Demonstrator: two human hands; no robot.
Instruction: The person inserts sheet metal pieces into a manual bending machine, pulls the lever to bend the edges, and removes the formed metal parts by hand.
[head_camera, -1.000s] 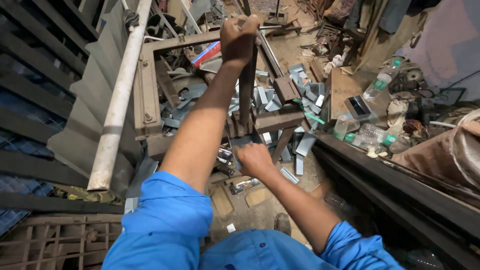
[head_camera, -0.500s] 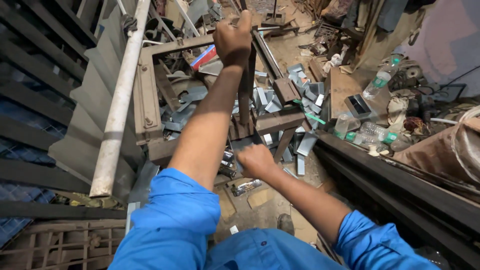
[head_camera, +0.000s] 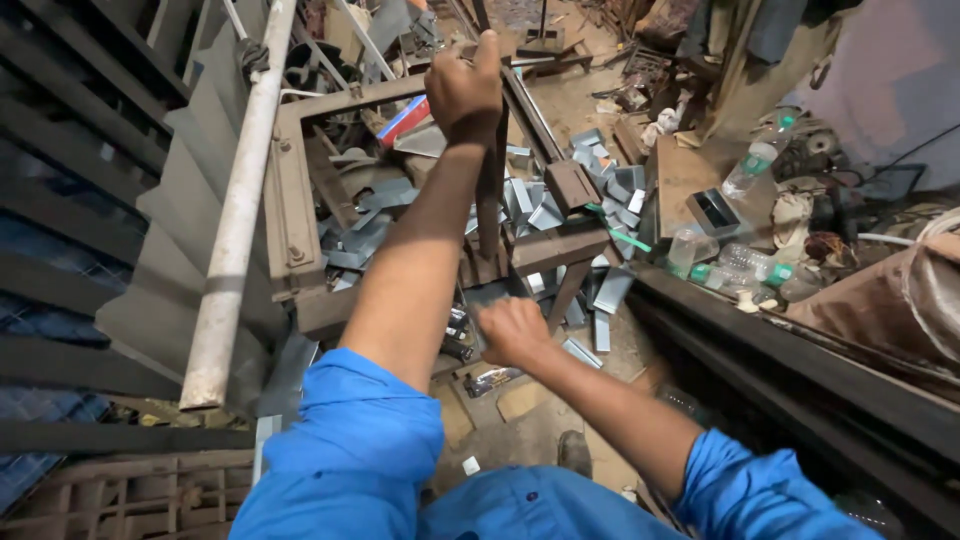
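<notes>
- Our left hand (head_camera: 463, 92) has its fingers wrapped tight around the top of an upright dark metal lever (head_camera: 490, 190); the fingertips are hidden on the far side of the bar, so we only see knuckles and the back of the hand.
- Our right hand (head_camera: 510, 330) is curled into a loose fist low at the near foot of the lever. We cannot tell whether it is pinching anything, because the fingers fold under and hide whatever lies inside them.
- The lever runs down from the left hand to a rusty press block (head_camera: 545, 250), just beyond the right hand. Its lower end is lost among dark parts, and we cannot make out how it joins.
- Around the block lie bent grey sheet-metal pieces (head_camera: 535, 205), scattered on the floor and overlapping; there are too many to count surely.
- On the left, one pale pipe (head_camera: 238, 220) slants from near to far, its top cut off by the frame edge. A rusty rectangular frame (head_camera: 290, 200) lies just beside it.
- To the right we count at least three clear plastic bottles: one upright (head_camera: 752, 168) far off, two lying (head_camera: 740, 262) nearer. A small open dark box (head_camera: 714, 211) sits between them.
- Both our blue sleeves (head_camera: 350, 450) are cut off at the near edge.
</notes>
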